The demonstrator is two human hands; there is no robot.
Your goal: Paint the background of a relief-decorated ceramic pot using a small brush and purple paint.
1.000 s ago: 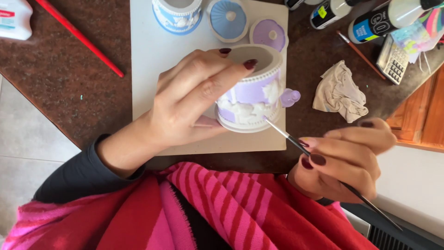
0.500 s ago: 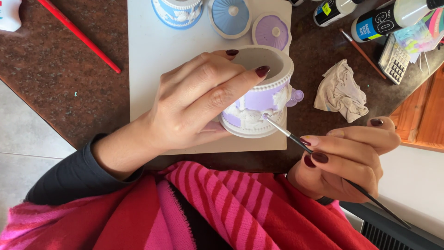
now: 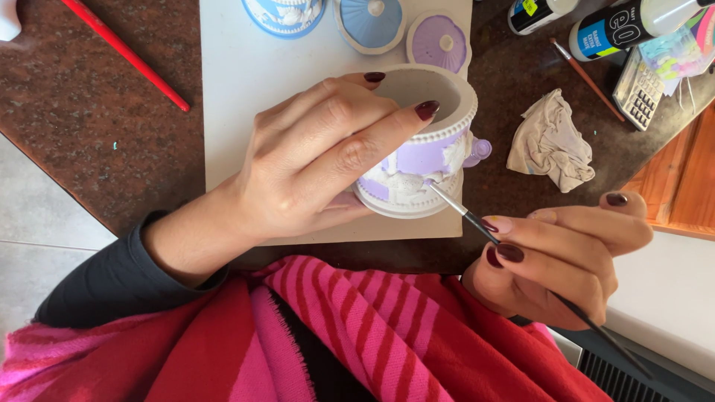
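Note:
My left hand (image 3: 313, 164) grips a round ceramic pot (image 3: 428, 149), lilac and white with raised relief, tilted on a pale board (image 3: 238, 82). Its fingers wrap over the rim and side. My right hand (image 3: 555, 257) holds a thin dark paintbrush (image 3: 465, 214), pinched between thumb and fingers. The brush tip touches the pot's lower white band. A small lilac knob sticks out on the pot's right side.
A blue lid (image 3: 371, 22), a lilac lid (image 3: 438, 41) and a blue pot (image 3: 284, 15) lie at the board's far edge. A red brush (image 3: 126, 53), a crumpled rag (image 3: 551, 141), paint bottles (image 3: 622, 30) and a calculator (image 3: 638, 89) rest on the brown counter.
The brush tip has come closer along the pot's lower band. My left hand keeps its hold on the pot; the view has shifted slightly.

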